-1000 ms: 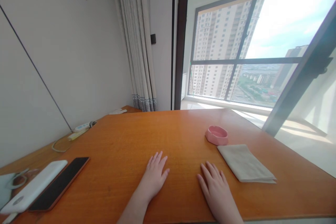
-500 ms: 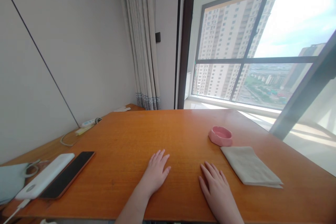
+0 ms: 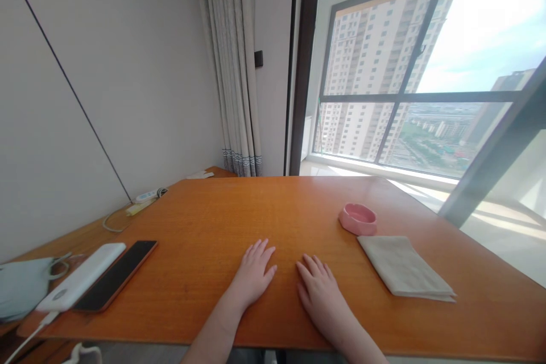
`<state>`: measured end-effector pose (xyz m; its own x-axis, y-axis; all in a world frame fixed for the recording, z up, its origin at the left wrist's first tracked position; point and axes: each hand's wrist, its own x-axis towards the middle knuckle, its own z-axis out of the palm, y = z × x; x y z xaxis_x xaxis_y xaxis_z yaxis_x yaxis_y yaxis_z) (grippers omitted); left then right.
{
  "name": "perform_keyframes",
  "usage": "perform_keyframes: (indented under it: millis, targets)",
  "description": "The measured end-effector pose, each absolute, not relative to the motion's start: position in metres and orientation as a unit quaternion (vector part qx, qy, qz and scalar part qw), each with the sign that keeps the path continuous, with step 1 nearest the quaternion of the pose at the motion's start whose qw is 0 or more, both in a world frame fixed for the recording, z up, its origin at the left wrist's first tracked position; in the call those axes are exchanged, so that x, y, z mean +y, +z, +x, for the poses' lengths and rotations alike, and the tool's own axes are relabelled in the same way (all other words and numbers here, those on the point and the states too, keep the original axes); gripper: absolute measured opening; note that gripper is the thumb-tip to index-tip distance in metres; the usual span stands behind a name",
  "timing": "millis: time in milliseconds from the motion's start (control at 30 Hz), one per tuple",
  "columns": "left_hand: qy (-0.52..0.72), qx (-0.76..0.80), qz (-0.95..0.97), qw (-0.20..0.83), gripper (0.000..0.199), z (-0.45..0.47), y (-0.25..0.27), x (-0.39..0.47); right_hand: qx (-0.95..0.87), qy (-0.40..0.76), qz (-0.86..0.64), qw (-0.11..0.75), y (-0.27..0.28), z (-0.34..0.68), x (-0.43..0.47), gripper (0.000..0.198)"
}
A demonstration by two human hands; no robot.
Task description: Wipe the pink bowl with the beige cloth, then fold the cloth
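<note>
Both hands rest on an orange-brown wooden table [image 3: 205, 222] near its front edge. My left hand [image 3: 255, 273] lies palm down with its fingers spread, holding nothing. To its right, my right hand [image 3: 319, 290] is also palm down and empty, its fingers apart and slightly curved. A folded beige cloth [image 3: 403, 267] lies flat to the right of my right hand, not touching it. Just behind the cloth sits a pink bowl-like dish [image 3: 358, 219] with a faceted rim, perhaps an ashtray.
On the left, a black-screened phone [image 3: 117, 276] lies beside a white power bank [image 3: 83, 276] with a cable plugged in. A pale blue item [image 3: 23, 287] is farther left. A power strip [image 3: 143, 205] lies along the wall. Behind stand a curtain [image 3: 232, 68] and a large window [image 3: 396, 96].
My right hand has moved left across the table, away from the cloth and closer to my left hand. My left hand stays in place. The view has shifted slightly.
</note>
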<state>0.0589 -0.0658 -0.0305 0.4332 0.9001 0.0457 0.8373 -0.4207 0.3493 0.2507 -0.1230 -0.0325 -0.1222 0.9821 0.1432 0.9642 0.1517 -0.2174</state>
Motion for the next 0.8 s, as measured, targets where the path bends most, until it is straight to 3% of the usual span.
perform_keyframes:
  millis: [200,533,700,800]
  targets:
    - [0.149,0.515,0.828,0.164,0.050,0.055,-0.039,-0.060,-0.848,0.090,-0.505,0.132,-0.012,0.194,-0.093,0.046]
    - [0.154,0.512,0.831,0.152,0.048,0.052,-0.048,-0.058,-0.845,0.069,-0.495,0.188,-0.023,0.209,-0.090,0.045]
    - [0.138,0.515,0.833,0.147,0.047,0.054,-0.041,-0.061,-0.623,-0.089,-0.759,0.168,0.006,0.307,-0.050,0.056]
    - [0.142,0.517,0.832,0.145,0.047,0.055,-0.042,-0.061,-0.501,-0.052,-0.856,0.114,0.008,0.373,-0.031,0.060]
